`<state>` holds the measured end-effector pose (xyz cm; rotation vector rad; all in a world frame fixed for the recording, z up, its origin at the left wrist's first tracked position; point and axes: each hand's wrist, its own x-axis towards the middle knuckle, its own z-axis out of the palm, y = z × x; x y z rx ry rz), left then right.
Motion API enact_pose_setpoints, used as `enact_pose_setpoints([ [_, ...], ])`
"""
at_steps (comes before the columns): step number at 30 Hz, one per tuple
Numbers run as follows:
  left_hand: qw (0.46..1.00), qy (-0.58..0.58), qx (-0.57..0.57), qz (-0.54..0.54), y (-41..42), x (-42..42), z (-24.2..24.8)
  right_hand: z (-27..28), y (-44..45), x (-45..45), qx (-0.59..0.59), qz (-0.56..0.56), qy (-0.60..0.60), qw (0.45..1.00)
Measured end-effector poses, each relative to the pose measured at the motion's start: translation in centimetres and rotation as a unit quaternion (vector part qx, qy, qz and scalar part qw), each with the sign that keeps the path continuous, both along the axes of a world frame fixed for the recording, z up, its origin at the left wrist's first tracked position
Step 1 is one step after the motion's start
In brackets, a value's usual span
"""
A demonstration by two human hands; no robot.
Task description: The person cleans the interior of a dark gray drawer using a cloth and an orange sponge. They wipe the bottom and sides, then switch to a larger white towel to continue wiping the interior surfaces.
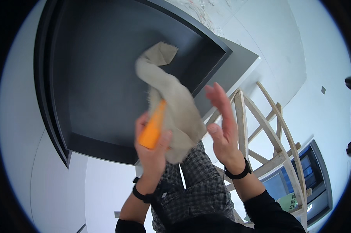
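Observation:
My left hand (pixel 152 151) is closed around an orange wedge-shaped tool (pixel 152 128), blurred, its narrow end pointing up. A beige cloth (pixel 175 90) stretches out right beside that hand, one end folded over above. Whether my left fingers also grip the cloth is unclear. To the right of the cloth, my right hand (pixel 225 131) is empty, with thumb and fingers spread and a small gap to the fabric. Behind both lies a dark grey recessed box or cabinet (pixel 102 75) with a raised black frame.
A rough wooden ladder-like frame (pixel 241 116) stands at the right, close to my right forearm. Beyond it is a dark-framed opening (pixel 318 174) and a green package (pixel 289 202) bearing writing. White panels (pixel 21 151) line the left side. A grey-white ledge (pixel 239 67) adjoins the box.

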<state>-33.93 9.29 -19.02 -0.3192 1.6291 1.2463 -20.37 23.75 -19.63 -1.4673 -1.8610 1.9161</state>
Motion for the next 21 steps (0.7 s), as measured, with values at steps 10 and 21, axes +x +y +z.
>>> enact_pose_setpoints([
  [10, 0.992, 0.011, -0.007, -0.125, -6.2, -0.2, 3.0, 0.1, -2.9, 0.2, -0.181, -0.266, -0.015, 0.947],
  [21, 0.934, -0.081, -0.116, 0.327, -20.9, -6.1, -4.9, 8.2, -2.1, 3.4, -0.154, -0.386, 0.121, 0.901],
])
